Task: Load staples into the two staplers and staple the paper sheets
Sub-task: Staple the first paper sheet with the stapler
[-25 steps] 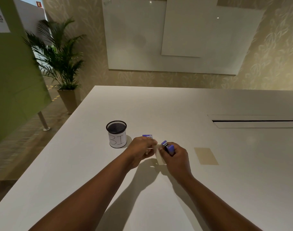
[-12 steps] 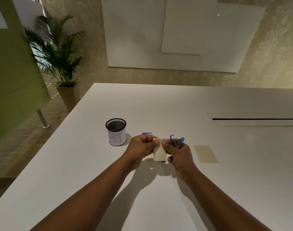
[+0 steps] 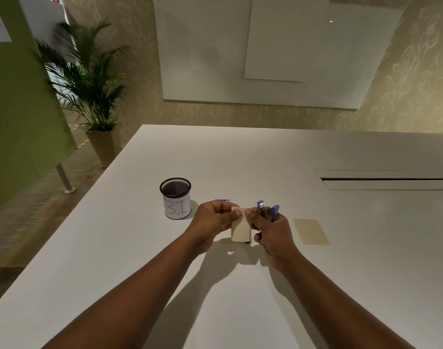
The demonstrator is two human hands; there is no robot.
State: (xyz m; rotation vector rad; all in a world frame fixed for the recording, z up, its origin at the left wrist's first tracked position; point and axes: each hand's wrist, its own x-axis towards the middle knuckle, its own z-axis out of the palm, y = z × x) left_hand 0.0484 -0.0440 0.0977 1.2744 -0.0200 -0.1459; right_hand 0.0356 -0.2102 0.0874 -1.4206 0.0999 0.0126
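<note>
My left hand (image 3: 211,221) pinches the top left corner of a small cream paper sheet (image 3: 240,230) that hangs upright above the white table (image 3: 240,159). My right hand (image 3: 272,231) grips a blue stapler (image 3: 267,211), its jaws pointing up and apart, while its thumb touches the sheet's top right corner. A second cream paper sheet (image 3: 311,231) lies flat on the table to the right. A small blue staple box (image 3: 222,200) peeks out just behind my left hand. A second stapler is not visible.
A black mesh cup (image 3: 175,197) with a white label reading "BIN" stands left of my hands. A cable slot (image 3: 384,179) is cut into the table at the far right. A potted palm (image 3: 89,91) and a green partition (image 3: 21,109) stand beyond the table's left edge.
Both hands lifted the sheet off the table and turned it upright. The stapler in my right hand swung from lying flat to pointing upward with open jaws.
</note>
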